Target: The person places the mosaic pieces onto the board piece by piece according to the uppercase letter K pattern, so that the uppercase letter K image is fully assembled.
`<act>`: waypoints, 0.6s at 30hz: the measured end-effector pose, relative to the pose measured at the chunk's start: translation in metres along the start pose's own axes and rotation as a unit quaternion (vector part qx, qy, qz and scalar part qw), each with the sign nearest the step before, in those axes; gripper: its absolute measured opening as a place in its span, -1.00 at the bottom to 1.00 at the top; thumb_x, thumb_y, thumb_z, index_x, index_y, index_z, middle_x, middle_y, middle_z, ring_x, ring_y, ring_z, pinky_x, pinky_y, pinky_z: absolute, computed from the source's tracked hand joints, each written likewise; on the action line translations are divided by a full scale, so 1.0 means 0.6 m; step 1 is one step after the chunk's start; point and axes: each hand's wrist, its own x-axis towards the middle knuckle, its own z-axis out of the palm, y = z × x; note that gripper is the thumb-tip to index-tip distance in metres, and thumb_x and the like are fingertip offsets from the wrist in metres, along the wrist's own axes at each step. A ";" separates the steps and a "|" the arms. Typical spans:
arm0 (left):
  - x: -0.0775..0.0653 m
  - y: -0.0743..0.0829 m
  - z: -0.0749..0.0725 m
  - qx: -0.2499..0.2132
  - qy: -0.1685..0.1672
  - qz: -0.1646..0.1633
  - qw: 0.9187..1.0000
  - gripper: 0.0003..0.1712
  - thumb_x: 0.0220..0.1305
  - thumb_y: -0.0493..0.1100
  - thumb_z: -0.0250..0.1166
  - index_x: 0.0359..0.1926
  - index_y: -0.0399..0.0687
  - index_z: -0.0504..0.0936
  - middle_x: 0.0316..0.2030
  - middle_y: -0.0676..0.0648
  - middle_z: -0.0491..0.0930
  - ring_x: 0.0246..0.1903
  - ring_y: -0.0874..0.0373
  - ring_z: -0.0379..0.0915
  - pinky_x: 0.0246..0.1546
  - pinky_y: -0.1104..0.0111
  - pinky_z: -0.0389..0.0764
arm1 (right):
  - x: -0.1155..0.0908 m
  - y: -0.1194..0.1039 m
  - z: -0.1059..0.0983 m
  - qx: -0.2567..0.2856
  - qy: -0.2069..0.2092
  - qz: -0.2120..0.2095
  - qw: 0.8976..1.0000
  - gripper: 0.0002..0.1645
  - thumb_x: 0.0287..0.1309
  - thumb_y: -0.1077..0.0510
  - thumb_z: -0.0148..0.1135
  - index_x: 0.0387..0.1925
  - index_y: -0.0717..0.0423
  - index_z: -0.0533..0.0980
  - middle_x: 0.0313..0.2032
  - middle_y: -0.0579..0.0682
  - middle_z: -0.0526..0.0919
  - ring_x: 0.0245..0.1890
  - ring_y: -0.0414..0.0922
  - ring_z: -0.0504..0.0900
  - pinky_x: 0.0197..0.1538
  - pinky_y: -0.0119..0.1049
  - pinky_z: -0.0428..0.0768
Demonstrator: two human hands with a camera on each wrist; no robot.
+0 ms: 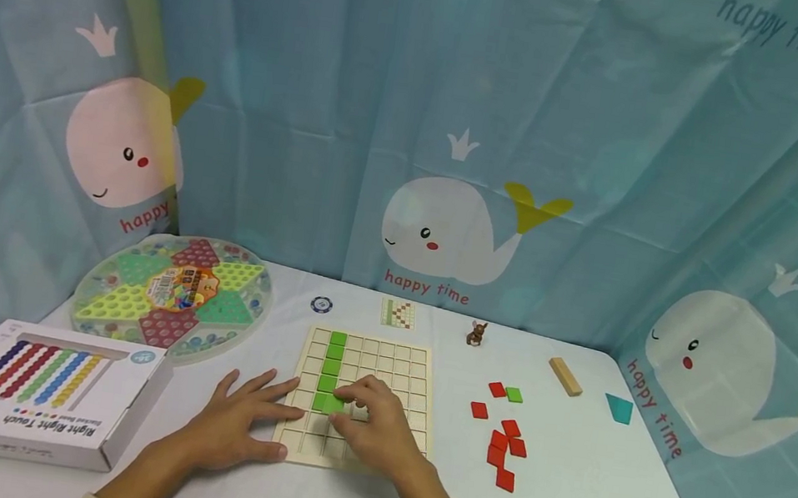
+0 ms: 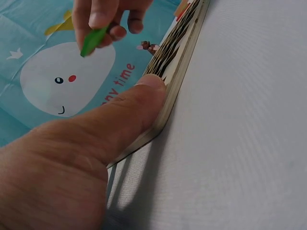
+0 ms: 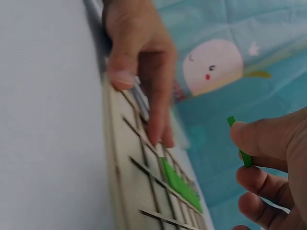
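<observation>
Head view: left hand (image 1: 236, 421) spread flat, fingers apart, gripping nothing, its tips at the 8 to 9 o'clock edge of the gridded board (image 1: 387, 363). Right hand (image 1: 379, 427) pinches a green tile (image 1: 335, 404) by the 6 o'clock end of a column of green tiles (image 1: 330, 366). Loose red tiles (image 1: 506, 480) and one spare green tile (image 1: 514, 395) lie off the board toward 3 o'clock. Left wrist view: left thumb rests on the board's edge; pinched tile up toward 11 o'clock. Right wrist view: tile on edge between thumb and finger, apart from the board. Judgement: placing step; next move calls for levelling the tile, lining it up with a cell, then letting go.
</observation>
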 end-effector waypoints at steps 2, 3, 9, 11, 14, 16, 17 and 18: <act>0.000 -0.001 0.000 -0.002 0.001 0.002 1.000 -0.36 -0.01 0.43 0.29 0.08 0.33 0.66 0.34 0.02 0.32 0.37 -0.24 -0.01 0.21 -0.32 -0.36 | 0.001 0.002 0.009 -0.001 -0.006 0.003 1.000 -0.71 0.08 0.19 0.39 -0.11 0.09 0.65 -0.22 -0.21 0.55 -0.21 -0.09 0.53 -0.15 -0.26 0.55; 0.000 -0.001 0.001 -0.003 0.001 0.002 1.000 -0.36 -0.01 0.43 0.29 0.08 0.33 0.66 0.34 0.02 0.32 0.37 -0.24 -0.01 0.20 -0.32 -0.36 | 0.001 0.005 0.014 -0.004 -0.008 0.004 1.000 -0.71 0.07 0.20 0.39 -0.11 0.10 0.65 -0.23 -0.21 0.55 -0.22 -0.11 0.53 -0.15 -0.28 0.54; 0.002 -0.002 0.004 -0.002 -0.003 0.005 1.000 -0.34 -0.01 0.45 0.27 0.09 0.33 0.65 0.34 0.02 0.32 0.37 -0.24 -0.01 0.20 -0.33 -0.35 | -0.003 0.021 0.038 -0.031 -0.016 -0.007 0.999 -0.74 0.04 0.19 0.40 -0.16 0.12 0.67 -0.26 -0.19 0.55 -0.22 -0.23 0.48 -0.14 -0.39 0.49; 0.002 -0.002 0.003 0.000 -0.003 0.005 1.000 -0.34 -0.02 0.45 0.27 0.09 0.33 0.65 0.34 0.02 0.32 0.37 -0.24 -0.01 0.20 -0.33 -0.35 | -0.004 0.025 0.044 -0.035 -0.016 -0.014 0.999 -0.75 0.03 0.19 0.41 -0.18 0.11 0.67 -0.27 -0.19 0.55 -0.24 -0.24 0.47 -0.17 -0.42 0.46; 0.000 -0.002 0.002 0.002 -0.001 0.006 1.000 -0.34 -0.01 0.45 0.27 0.09 0.32 0.65 0.34 0.01 0.32 0.37 -0.24 -0.01 0.20 -0.33 -0.34 | -0.004 0.030 0.052 -0.049 -0.015 -0.022 0.998 -0.74 0.01 0.19 0.42 -0.19 0.07 0.68 -0.29 -0.21 0.54 -0.29 -0.28 0.42 -0.23 -0.47 0.42; 0.000 -0.002 0.002 0.003 -0.001 0.007 1.000 -0.34 -0.01 0.44 0.28 0.09 0.32 0.65 0.34 0.01 0.32 0.37 -0.25 -0.01 0.20 -0.33 -0.34 | -0.004 0.032 0.056 -0.062 -0.014 -0.024 0.998 -0.73 -0.01 0.18 0.43 -0.19 0.07 0.68 -0.30 -0.23 0.53 -0.31 -0.31 0.39 -0.26 -0.50 0.40; 0.000 -0.002 0.001 0.004 -0.001 0.007 1.000 -0.34 0.00 0.44 0.27 0.09 0.32 0.65 0.34 0.01 0.32 0.37 -0.25 0.00 0.20 -0.33 -0.34 | -0.004 0.032 0.057 -0.070 -0.013 -0.025 0.997 -0.72 -0.02 0.18 0.43 -0.18 0.06 0.68 -0.30 -0.24 0.53 -0.32 -0.32 0.38 -0.26 -0.50 0.39; 0.000 -0.003 0.001 0.005 0.000 0.007 1.000 -0.35 -0.01 0.44 0.27 0.09 0.33 0.65 0.34 0.01 0.32 0.37 -0.24 -0.01 0.20 -0.33 -0.34 | -0.004 0.034 0.059 -0.077 -0.012 -0.026 0.997 -0.72 -0.02 0.17 0.43 -0.18 0.05 0.68 -0.30 -0.25 0.52 -0.31 -0.33 0.37 -0.26 -0.50 0.39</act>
